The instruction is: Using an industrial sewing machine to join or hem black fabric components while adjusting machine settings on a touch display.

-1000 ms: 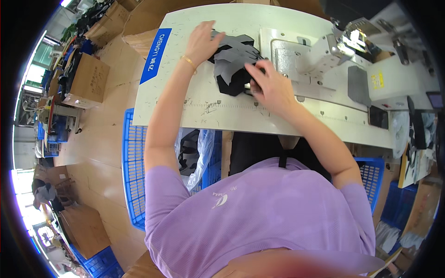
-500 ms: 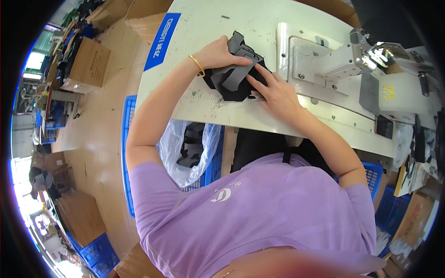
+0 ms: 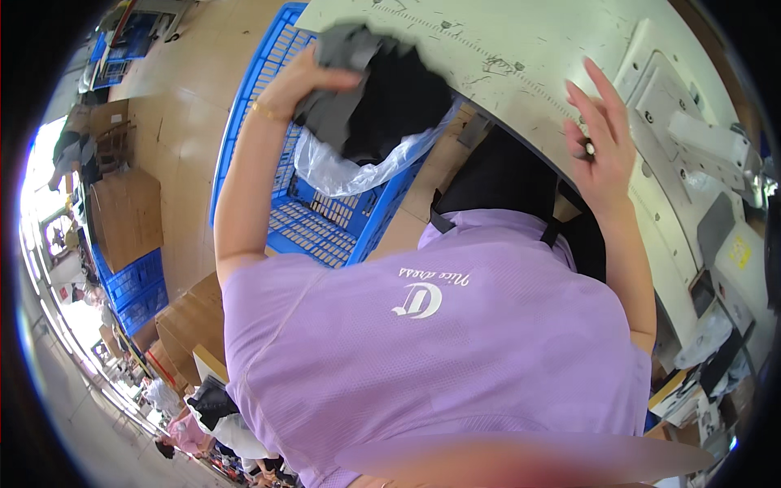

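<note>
Head view showed the left hand gripping a grey-and-black fabric bundle above the plastic-lined blue crate, left of the table; not yet dropped. The right hand hovered open, fingers spread, over the table edge.

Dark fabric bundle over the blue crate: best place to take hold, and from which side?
The fabric bundle hangs bunched from the left hand above the plastic-lined blue crate. Probably best gripped at the gathered grey top, beside that hand, coming from above or the table side: the lower black folds hang loose and would likely slip.
</note>
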`<state>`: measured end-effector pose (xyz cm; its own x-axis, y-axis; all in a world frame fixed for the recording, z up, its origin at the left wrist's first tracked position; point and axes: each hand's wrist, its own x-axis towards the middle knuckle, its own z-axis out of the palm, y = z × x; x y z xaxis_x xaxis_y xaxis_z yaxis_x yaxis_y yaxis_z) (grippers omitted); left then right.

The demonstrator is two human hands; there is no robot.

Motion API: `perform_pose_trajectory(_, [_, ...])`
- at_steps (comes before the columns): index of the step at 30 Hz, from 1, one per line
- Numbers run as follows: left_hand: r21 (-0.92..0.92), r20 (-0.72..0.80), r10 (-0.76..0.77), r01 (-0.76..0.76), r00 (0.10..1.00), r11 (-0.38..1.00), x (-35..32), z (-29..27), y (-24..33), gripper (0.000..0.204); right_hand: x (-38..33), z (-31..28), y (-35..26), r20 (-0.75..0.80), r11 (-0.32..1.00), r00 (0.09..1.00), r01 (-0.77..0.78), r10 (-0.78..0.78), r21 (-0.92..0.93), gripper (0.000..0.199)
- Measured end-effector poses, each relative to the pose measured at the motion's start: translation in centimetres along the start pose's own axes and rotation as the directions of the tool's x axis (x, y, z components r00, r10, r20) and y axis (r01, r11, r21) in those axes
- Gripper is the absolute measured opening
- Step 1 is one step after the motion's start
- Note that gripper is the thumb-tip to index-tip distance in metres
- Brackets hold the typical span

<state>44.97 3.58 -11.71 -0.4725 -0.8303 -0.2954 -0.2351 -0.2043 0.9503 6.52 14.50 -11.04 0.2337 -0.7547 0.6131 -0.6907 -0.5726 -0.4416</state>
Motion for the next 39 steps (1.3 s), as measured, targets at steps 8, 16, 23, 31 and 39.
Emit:
perform_pose_trajectory(8, [-0.239, 0.046, -0.540, 0.534, 0.840, 0.811, -2.2, -2.1, -18.9, 0.058, -3.1, 0.1, -0.3, 0.062, 0.992, 0.991, -0.116, 0.119, -0.042, 0.039])
perform_pose_trajectory(16, [0.915, -0.157, -0.095, 0.181, 0.983, 0.360, 7.2, 2.6, -28.5, 0.058, -5.2, -0.9, -0.2, 0.073, 0.976, 0.978, -0.187, 0.195, -0.112, 0.045])
perform_pose_trajectory(23, [0.833, -0.091, -0.363, 0.271, 0.927, 0.482, 10.2, 1.2, -29.5, 0.096, -6.7, -5.0, -0.4, -0.119, 0.958, 0.966, -0.246, 0.229, -0.147, 0.049])
perform_pose_trajectory(31, [0.939, -0.021, -0.525, 0.198, 0.851, 0.282, 9.5, 1.9, -16.9, 0.033, -8.6, -21.2, 0.4, -0.529, 0.714, 0.841, -0.299, -0.116, -0.632, 0.064])
perform_pose_trajectory(39, [0.426, 0.565, -0.361, 0.113, 0.742, 0.898, 2.5, 16.0, 6.6, 0.023, -13.4, -33.8, 0.8, -0.652, 0.346, 0.697, -0.557, -0.300, -0.755, 0.059])
